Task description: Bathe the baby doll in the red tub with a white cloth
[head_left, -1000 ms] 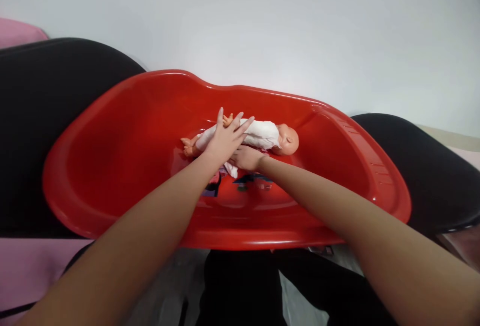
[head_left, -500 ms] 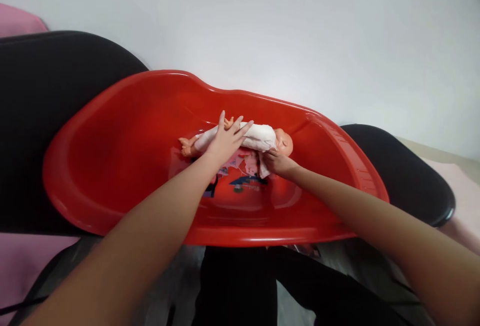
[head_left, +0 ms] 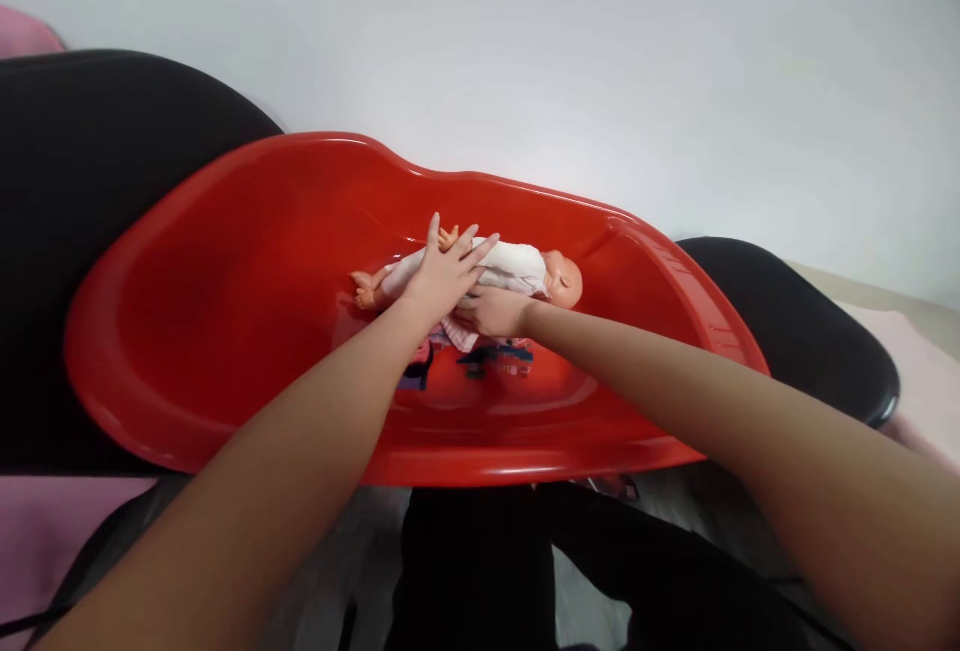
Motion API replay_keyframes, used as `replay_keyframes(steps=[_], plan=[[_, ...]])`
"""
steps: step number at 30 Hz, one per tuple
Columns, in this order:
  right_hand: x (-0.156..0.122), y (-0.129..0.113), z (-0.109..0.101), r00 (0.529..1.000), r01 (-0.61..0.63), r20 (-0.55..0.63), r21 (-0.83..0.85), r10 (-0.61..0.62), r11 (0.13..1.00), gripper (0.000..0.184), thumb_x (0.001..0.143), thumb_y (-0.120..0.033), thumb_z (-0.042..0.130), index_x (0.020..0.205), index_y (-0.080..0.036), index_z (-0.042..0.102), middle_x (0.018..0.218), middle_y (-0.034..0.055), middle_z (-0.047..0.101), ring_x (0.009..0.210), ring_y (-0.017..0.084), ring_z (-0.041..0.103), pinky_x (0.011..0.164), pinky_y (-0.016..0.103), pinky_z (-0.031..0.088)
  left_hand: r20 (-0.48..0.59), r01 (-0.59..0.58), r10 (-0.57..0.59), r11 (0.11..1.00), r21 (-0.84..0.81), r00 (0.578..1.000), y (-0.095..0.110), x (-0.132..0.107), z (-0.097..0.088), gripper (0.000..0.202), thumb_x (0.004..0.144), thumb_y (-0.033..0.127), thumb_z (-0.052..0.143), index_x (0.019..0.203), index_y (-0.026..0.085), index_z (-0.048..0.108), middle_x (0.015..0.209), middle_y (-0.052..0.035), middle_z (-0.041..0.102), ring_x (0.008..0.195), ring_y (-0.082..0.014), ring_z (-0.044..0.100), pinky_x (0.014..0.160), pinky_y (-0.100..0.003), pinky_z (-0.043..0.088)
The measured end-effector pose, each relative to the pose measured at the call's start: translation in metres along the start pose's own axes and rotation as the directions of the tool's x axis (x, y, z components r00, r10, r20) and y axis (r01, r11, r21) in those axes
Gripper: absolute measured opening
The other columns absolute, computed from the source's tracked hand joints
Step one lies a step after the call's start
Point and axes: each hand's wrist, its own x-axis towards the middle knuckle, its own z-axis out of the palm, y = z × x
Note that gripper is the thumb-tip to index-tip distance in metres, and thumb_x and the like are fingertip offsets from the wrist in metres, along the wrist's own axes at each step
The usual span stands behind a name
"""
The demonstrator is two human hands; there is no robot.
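A small baby doll [head_left: 559,280] wrapped in white cloth lies on its back in the middle of a red plastic baby tub [head_left: 225,261], head to the right. My left hand [head_left: 444,273] rests flat on the doll's middle, fingers spread. My right hand [head_left: 491,312] sits just below the doll's body, fingers curled on the white cloth [head_left: 517,266]. A printed picture shows on the tub's floor under my wrists.
The tub rests across two black padded seats [head_left: 810,331] in front of a plain white wall. Pink fabric [head_left: 45,531] shows at the lower left and far right. Dark clothing lies below the tub's near rim.
My right hand has slid left from near the doll's head to under its middle, next to my left hand. The left hand has stayed on the doll.
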Motion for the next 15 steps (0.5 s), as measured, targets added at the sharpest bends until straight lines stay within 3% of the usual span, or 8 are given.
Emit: replay_keyframes(steps=[3,6,8,10,12,15], plan=[[-0.035,0.016,0.013,1.0,-0.009,-0.003,-0.029,0.008,1.0,0.044,0.091,-0.004,0.052,0.129,-0.016,0.069,0.129,0.0101,0.07,0.142,0.026,0.051,0.126,0.053,0.033,-0.03,0.01,-0.012,0.996,-0.091,0.999,0.0,-0.002,0.001,0.051,0.099,0.014,0.052,0.144,0.036,0.061,0.176,0.0048,0.011,0.161,-0.0331,0.003,0.119,-0.079,-0.013],[-0.094,0.021,0.019,0.995,-0.095,-0.009,0.02,0.095,0.995,0.051,0.093,-0.001,0.047,0.141,-0.013,0.06,0.137,0.0117,0.066,0.148,0.025,0.045,0.13,0.054,0.028,-0.042,0.012,-0.021,0.982,-0.187,0.999,0.0,-0.002,0.003,0.057,0.099,0.011,0.048,0.148,0.039,0.056,0.176,0.0052,0.012,0.162,-0.0318,-0.001,0.119,-0.076,-0.015],[-0.134,0.018,0.018,0.992,-0.125,0.011,0.112,0.125,0.986,0.057,0.093,0.003,0.043,0.147,-0.009,0.053,0.144,0.0148,0.062,0.151,0.026,0.041,0.13,0.057,0.024,-0.038,0.009,-0.016,0.987,-0.162,0.999,0.001,-0.001,0.005,0.058,0.098,0.01,0.048,0.148,0.037,0.056,0.176,0.0041,0.01,0.162,-0.0328,0.001,0.119,-0.077,-0.015],[-0.165,0.013,0.013,0.984,-0.178,0.043,0.233,0.173,0.956,0.054,0.094,0.003,0.042,0.145,-0.008,0.055,0.144,0.0174,0.062,0.151,0.028,0.041,0.131,0.059,0.02,-0.048,0.004,-0.009,0.995,-0.102,0.999,0.001,-0.001,0.007,0.055,0.097,0.009,0.05,0.146,0.033,0.058,0.177,0.0032,0.008,0.161,-0.034,0.005,0.119,-0.078,-0.013],[-0.182,0.009,0.004,0.966,-0.259,0.082,0.343,0.246,0.903,0.046,0.098,-0.004,0.042,0.139,-0.01,0.061,0.142,0.0182,0.064,0.151,0.029,0.042,0.131,0.06,0.015,-0.076,-0.008,0.002,0.997,-0.078,0.997,0.001,-0.001,0.009,0.053,0.095,0.008,0.052,0.142,0.031,0.061,0.177,0.0028,0.009,0.16,-0.0343,0.007,0.12,-0.078,-0.01],[-0.179,0.012,-0.016,0.946,-0.321,0.119,0.46,0.301,0.828,0.041,0.103,-0.014,0.041,0.138,-0.017,0.063,0.147,0.0135,0.062,0.154,0.026,0.037,0.132,0.057,0.009,-0.118,-0.021,0.007,0.993,-0.115,0.993,0.001,-0.003,0.01,0.055,0.095,0.006,0.052,0.142,0.033,0.06,0.176,0.002,0.016,0.16,-0.0331,0.007,0.121,-0.078,-0.004]])
